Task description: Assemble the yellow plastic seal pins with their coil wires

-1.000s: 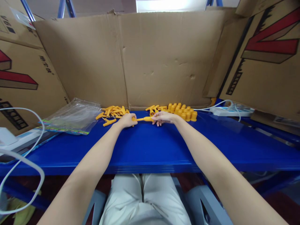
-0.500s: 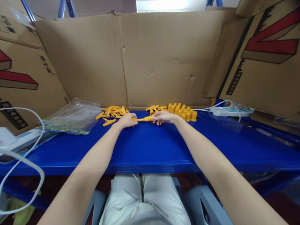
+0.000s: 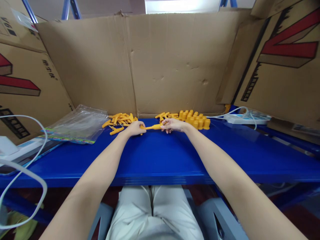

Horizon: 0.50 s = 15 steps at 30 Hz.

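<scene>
Both hands (image 3: pixel 153 127) grip yellow piece (image 3: pixel 152 127) (ridged middle), above blue table (image 3: pixel 160 156).

Blue table (image 3: pixel 162 156) has free room at front, btwn the forearms; behind, cardboard wall (image 3: pixel 180 63) is blocking the way.

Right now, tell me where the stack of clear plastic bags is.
In the head view, the clear plastic bags lie on the left of the blue table, just left of the yellow T-shaped pieces.
</scene>
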{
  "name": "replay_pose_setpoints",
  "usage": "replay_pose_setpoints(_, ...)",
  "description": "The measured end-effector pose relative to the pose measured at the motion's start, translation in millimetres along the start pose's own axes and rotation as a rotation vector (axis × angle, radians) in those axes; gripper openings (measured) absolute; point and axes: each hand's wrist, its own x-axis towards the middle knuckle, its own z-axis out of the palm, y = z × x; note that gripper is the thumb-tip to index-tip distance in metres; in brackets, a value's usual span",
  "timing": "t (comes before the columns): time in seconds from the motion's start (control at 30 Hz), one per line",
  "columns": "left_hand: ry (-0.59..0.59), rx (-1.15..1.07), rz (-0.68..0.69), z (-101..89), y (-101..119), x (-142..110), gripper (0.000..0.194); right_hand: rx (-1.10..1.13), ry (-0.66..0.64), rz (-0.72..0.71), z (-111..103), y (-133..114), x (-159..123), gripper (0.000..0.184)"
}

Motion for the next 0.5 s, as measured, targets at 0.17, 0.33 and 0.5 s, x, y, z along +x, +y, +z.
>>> replay_pose_setpoints(0.17,0.083,0.047,0.059,1.7,0.6,1.5,0.019,0.06,-0.057,0.074,-0.3,-1.0,2.9,0.042)
replay_pose_setpoints(0.33,0.098,0.077,0.065,2.3,1.0,2.1,0.021,0.003,-0.025,0.156,0.0,-0.2,5.5,0.056)
replay_pose_setpoints(0.5,0.093,0.092,0.051,2.3,-0.9,2.5,0.022,0.049,-0.07,0.198,-1.4,-0.8,3.0,0.055)
